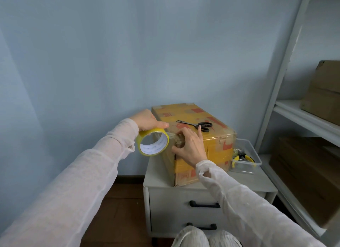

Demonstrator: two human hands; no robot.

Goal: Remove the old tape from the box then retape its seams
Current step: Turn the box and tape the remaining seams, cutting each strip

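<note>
Pliers [242, 157] in clear tub [245, 170]; left hand [147, 120] grips tape roll [152, 131].

A glossy yellow roll [153, 144] with a white paper core sits in the left hand's [147, 120] grip. Clear, shiny tape [178, 139] crinkles in the right hand's [191, 145] pinch against a matt cardboard box [217, 141]. Just beyond that pinch lie metal scissors [196, 125] with black plastic handles. The sleeves [73, 182] are thin, gauzy white cloth.
</note>
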